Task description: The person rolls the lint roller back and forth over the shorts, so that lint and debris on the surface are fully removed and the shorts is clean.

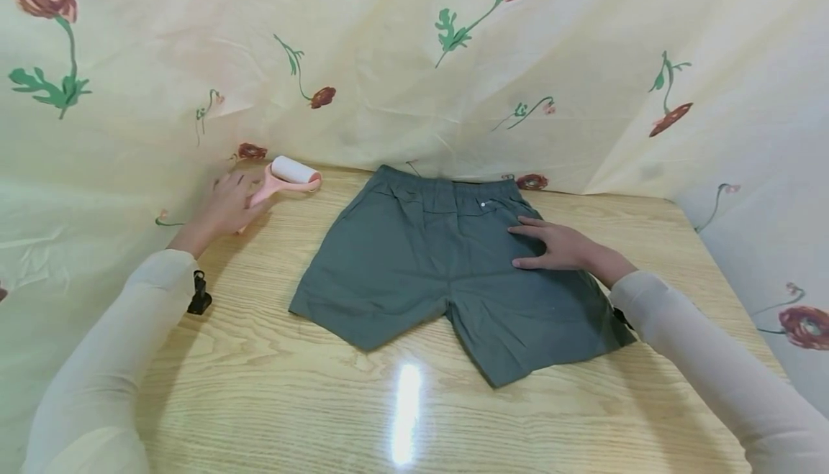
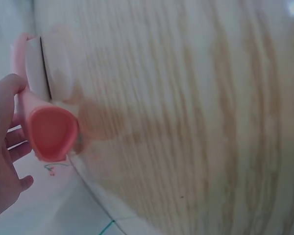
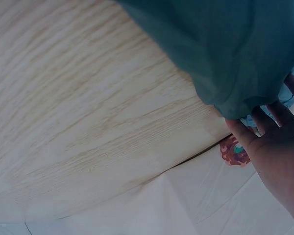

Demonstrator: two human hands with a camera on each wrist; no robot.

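Pinched by the left hand [image 1: 229,204], thumb against the handle [image 2: 52,133] and fingers bent behind: a lint roller [image 1: 293,170], pink in the frame, white on the roll, at the far left of the wooden table [image 1: 272,402]. Hard to tell whether touching the wood or just clear of it. Laid on the shorts [image 1: 401,244], fingers spread and fairly straight, with no grip visible: the right hand [image 1: 560,244], below the waistband [image 1: 453,192] on the right-hand side. Farther up the arms, pale sleeves [image 1: 106,366], with a black band [image 1: 200,294] at the left wrist. Between the hands, the dark green shorts, spread out flat, waistband to the back, legs toward the person, lightly creased. Behind, flowered cloth [image 1: 388,49]. By the look of it, at the step of handling the roller beside the laid-out shorts; whether taking it up or putting it down, impossible to judge. If taking it up, probably calling next for a firmer hold on the handle and a flat right hand to steady the fabric; if putting it down, only for loosened fingers.
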